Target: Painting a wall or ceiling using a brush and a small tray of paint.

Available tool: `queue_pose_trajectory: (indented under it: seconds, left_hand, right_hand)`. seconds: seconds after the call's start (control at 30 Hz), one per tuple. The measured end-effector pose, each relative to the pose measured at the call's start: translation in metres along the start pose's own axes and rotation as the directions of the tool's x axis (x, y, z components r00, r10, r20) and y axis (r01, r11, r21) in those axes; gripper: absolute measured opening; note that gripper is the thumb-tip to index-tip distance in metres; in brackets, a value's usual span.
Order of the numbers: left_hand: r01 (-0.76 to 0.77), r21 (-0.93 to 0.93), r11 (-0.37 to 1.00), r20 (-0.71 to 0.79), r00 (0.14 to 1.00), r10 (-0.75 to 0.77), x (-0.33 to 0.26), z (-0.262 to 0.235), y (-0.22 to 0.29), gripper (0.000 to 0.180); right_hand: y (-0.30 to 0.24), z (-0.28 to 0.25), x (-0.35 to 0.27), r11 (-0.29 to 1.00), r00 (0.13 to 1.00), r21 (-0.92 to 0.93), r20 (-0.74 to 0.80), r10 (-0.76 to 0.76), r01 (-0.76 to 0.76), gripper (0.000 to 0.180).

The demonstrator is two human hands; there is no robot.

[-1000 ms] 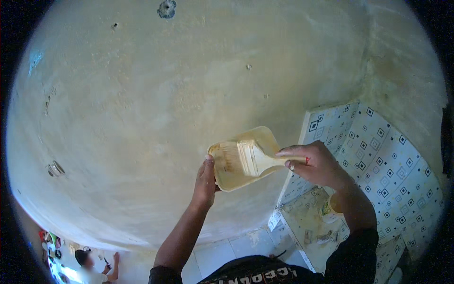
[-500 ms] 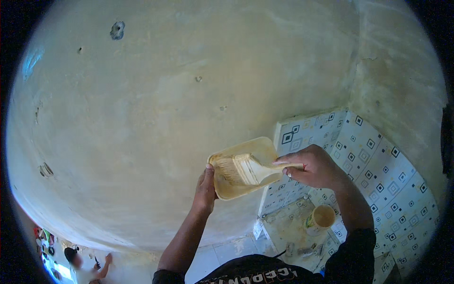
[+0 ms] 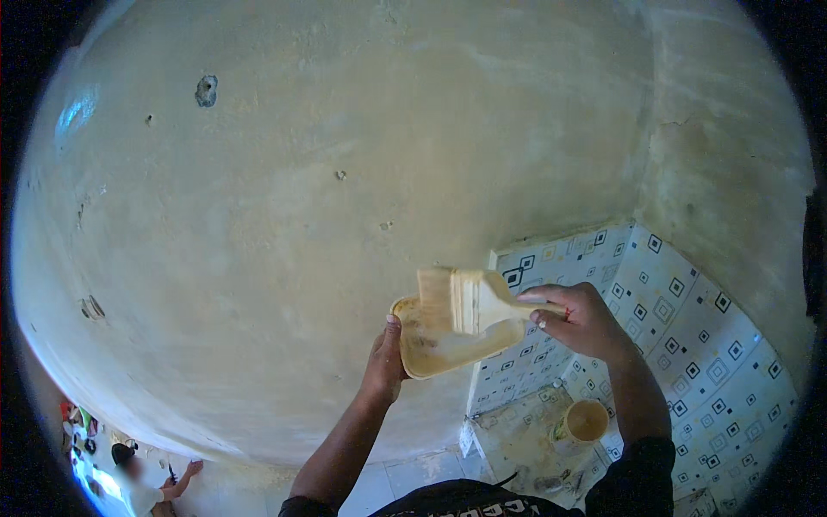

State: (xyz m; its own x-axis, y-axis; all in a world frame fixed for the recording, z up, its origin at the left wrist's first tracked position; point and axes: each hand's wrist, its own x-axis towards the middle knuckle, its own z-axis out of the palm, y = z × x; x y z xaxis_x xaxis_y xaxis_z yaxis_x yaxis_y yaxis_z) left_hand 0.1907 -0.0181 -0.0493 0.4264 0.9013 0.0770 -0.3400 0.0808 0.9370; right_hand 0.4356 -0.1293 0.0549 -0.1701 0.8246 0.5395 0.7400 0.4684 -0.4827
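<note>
In my left hand I grip the left rim of a shallow cream plastic tray, with the thumb over its edge. Inside the tray there is a thin coat of pale, cream-coloured liquid with darker smears. My right hand is closed around the handle of a wide paintbrush. The brush lies level above the tray, its bristles pointing left and covering part of the far rim. Bristles and ferrule are coated cream. A patchy beige plastered wall stands in front of both hands.
Patterned tiles cover the lower wall corner at the right. Below my right arm a bucket stands on a stained ledge. Far off at the lower left, another person reaches toward the wall, near assorted items on the floor. The wall has several holes.
The paintbrush has lifted out of the tray and now hovers over its far side. The tray has shifted slightly right and down in view.
</note>
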Motion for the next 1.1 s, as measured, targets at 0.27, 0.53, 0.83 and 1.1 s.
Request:
queue_pose_trajectory:
  seconds: [0.27,0.53,0.83,1.1]
  left_hand:
    - [0.135,0.043,0.990,-0.013,0.991,-0.134,-0.014,-0.017,0.019,0.070]
    - [0.188,0.029,0.982,-0.056,0.981,-0.186,-0.022,-0.032,0.028,0.070]
    - [0.200,0.015,0.980,0.024,0.980,-0.200,-0.023,-0.042,0.033,0.067]
    - [0.199,-0.005,0.980,0.055,0.979,-0.198,-0.015,-0.039,0.024,0.070]
  right_hand:
    - [0.004,0.022,0.008,0.950,0.976,0.282,-0.126,0.176,-0.135,0.023]
    - [-0.005,0.056,0.017,0.842,0.947,0.539,-0.257,0.193,-0.025,0.026]
    - [-0.028,0.074,0.017,0.630,0.891,0.764,-0.183,0.415,-0.137,0.027]
    - [-0.022,0.086,0.011,0.653,0.869,0.752,-0.260,0.421,-0.091,0.026]
